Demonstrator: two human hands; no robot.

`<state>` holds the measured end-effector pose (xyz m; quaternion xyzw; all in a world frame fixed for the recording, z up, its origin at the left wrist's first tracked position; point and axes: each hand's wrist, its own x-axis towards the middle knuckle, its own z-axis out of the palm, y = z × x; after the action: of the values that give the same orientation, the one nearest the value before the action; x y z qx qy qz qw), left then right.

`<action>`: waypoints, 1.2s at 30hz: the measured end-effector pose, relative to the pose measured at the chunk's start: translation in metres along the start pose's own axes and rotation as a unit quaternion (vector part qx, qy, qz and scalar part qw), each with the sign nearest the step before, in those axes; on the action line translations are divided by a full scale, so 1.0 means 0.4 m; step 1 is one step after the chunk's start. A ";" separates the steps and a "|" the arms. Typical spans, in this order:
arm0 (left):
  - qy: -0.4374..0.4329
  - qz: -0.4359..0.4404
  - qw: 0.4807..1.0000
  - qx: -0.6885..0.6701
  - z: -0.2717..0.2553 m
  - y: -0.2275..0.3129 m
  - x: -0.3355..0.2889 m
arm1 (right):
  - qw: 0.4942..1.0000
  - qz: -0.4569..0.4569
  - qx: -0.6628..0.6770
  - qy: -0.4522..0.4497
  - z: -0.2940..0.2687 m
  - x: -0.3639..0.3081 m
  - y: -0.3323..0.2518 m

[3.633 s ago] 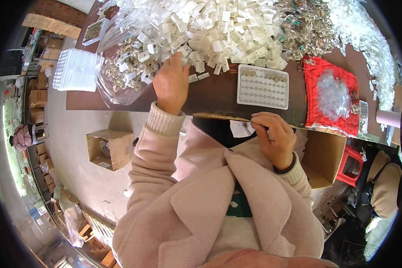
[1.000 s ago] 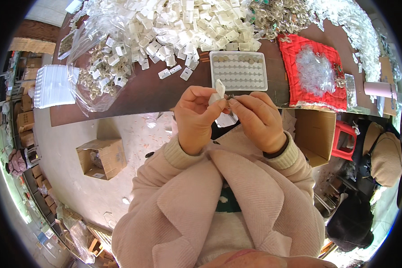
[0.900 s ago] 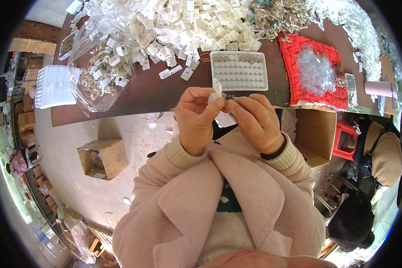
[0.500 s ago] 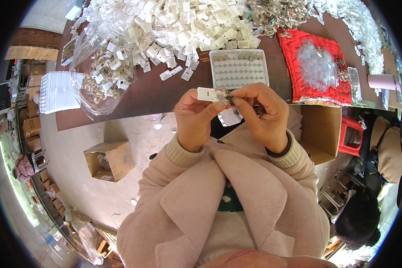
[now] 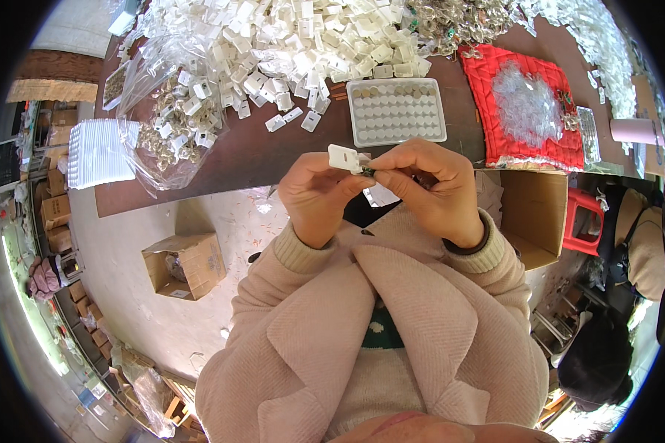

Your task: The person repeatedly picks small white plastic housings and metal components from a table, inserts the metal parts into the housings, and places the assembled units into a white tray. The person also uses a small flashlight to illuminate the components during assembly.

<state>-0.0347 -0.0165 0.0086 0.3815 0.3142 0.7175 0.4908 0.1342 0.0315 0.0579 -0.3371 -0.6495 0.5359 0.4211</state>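
Note:
My left hand point(image 5: 316, 193) pinches a small white plastic casing point(image 5: 343, 158) between thumb and fingers, above the near edge of the table. From the other side my right hand point(image 5: 434, 187) closes its thumb and forefinger on a small green part point(image 5: 366, 170) at the casing's end. The fingertips hide most of that part. Just beyond the hands lies a white tray point(image 5: 397, 139) with rows of round, coin-like pieces in its pockets. Below the fingers, a pale flat piece point(image 5: 381, 195) shows at my lap.
A big heap of white casings point(image 5: 303, 37) covers the far table. At left are a clear plastic bag point(image 5: 151, 173) of parts and stacked white trays point(image 5: 100, 153). A red cloth point(image 5: 484, 103) carries clear film pieces. Cardboard boxes point(image 5: 196, 266) and a red stool point(image 5: 585, 221) stand below.
My right fingertips have moved slightly left, closer to the casing, bringing the green part against its end. The left hand has shifted a little; its grip on the casing is the same.

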 end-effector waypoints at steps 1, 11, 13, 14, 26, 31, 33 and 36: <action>0.006 0.013 1.000 -0.005 -0.001 -0.003 0.000 | 0.999 0.023 0.045 -0.005 0.002 -0.001 0.005; 0.050 0.060 0.997 -0.003 -0.002 -0.036 -0.011 | 0.988 -0.107 -0.088 0.063 0.042 -0.007 0.020; 0.062 0.050 0.997 -0.001 -0.001 -0.034 -0.015 | 0.975 -0.132 -0.155 0.093 0.053 -0.012 0.016; 0.062 0.045 0.997 -0.017 0.000 -0.032 -0.016 | 0.968 -0.150 -0.175 0.096 0.054 -0.011 0.016; 0.087 0.017 0.995 -0.048 0.004 -0.029 -0.007 | 0.969 -0.105 -0.187 0.121 0.071 -0.012 -0.003; 0.082 0.041 0.996 -0.009 0.013 -0.038 -0.009 | 0.993 0.051 -0.016 0.102 0.077 -0.015 -0.005; 0.058 0.063 0.996 0.003 0.015 -0.040 -0.009 | 0.994 0.050 -0.010 0.093 0.070 -0.013 -0.005; 0.040 0.076 0.996 0.012 0.015 -0.039 -0.009 | 0.995 0.049 0.032 0.084 0.057 -0.009 -0.006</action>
<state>-0.0214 -0.0146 -0.0020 0.3807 0.3124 0.7637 0.4173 0.1152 0.0184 0.0578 -0.3987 -0.5767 0.5465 0.4580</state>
